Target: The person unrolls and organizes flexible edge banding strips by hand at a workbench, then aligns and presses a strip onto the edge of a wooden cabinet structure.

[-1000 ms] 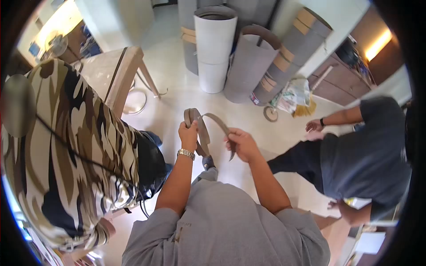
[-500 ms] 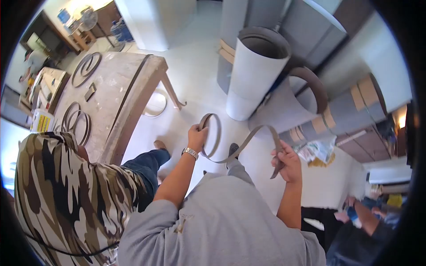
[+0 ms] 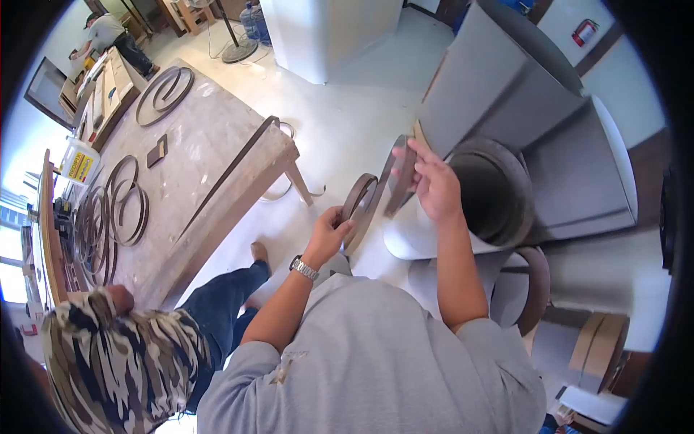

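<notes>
A long, thin brown strip of edge banding (image 3: 372,217) runs in loops between my two hands over the floor. My left hand (image 3: 327,237) is closed on its coiled part, the thumb pressing the near side. Higher up and to the right, my right hand (image 3: 437,189) pinches the free end, with some fingers stretched out. That end hangs down past the fingertips. Beyond my left hand stands a worn wooden table (image 3: 210,116), bearing more coiled strips (image 3: 130,210) and a small dark rectangular block (image 3: 157,151).
Large grey rolls of sheet (image 3: 499,87) stand upright at the right, close to my right hand. A person in a camouflage top (image 3: 130,354) is at my left by the table. A white jug (image 3: 78,163) sits at the table's far-left edge. Another person (image 3: 108,36) bends over a bench.
My right hand has risen and come closer to my left, drawing the strip into a tighter loop. The view has swung to the right, and the person in camouflage appears lower.
</notes>
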`<action>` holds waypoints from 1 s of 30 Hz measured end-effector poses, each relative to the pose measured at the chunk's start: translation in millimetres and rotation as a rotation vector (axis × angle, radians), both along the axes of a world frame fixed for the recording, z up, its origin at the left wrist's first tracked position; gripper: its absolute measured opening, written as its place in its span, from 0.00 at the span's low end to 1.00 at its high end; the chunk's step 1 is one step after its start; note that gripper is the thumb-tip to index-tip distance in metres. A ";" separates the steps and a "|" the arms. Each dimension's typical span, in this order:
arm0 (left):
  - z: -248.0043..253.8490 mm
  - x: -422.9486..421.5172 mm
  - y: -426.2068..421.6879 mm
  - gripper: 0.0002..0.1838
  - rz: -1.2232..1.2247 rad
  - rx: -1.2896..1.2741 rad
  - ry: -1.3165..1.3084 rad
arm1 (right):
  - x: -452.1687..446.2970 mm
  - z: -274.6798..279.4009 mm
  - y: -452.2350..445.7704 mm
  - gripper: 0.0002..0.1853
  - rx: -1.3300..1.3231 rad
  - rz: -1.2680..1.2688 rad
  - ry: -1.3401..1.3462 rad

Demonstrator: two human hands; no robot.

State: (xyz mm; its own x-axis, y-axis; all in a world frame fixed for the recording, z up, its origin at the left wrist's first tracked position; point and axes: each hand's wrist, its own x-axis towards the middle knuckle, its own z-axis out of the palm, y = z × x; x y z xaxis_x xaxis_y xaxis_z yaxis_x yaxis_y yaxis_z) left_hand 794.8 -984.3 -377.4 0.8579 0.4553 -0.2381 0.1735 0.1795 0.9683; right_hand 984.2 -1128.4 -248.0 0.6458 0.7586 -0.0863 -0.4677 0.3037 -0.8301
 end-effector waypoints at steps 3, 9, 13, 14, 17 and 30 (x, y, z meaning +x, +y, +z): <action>-27.3 38.8 44.9 0.18 -0.036 0.019 0.039 | 68.5 -14.6 69.5 0.26 0.045 -0.010 -0.097; -25.2 120.2 131.2 0.18 -0.091 0.095 0.099 | 178.3 -11.6 198.8 0.19 -0.315 -0.300 -0.367; 7.8 169.0 182.2 0.19 -0.081 0.116 0.156 | 271.6 -49.7 254.2 0.15 -0.503 -0.371 -0.564; 9.2 181.7 193.0 0.19 -0.066 0.115 0.173 | 291.0 -55.9 268.8 0.15 -0.628 -0.410 -0.699; -2.7 219.9 228.1 0.18 -0.007 0.153 0.164 | 356.0 -92.7 316.2 0.15 -0.794 -0.516 -0.941; -41.8 427.1 396.5 0.14 0.598 -0.054 0.330 | 524.8 -193.9 559.5 0.13 -0.530 0.488 -0.906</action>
State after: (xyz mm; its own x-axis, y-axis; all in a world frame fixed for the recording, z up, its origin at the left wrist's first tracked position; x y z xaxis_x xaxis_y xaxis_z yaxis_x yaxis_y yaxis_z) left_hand 1221.9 -587.8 -419.3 0.3410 0.8084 -0.4798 0.3139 0.3832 0.8687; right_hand 1509.0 -568.9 -441.9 0.2819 0.9515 -0.1235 0.3926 -0.2319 -0.8900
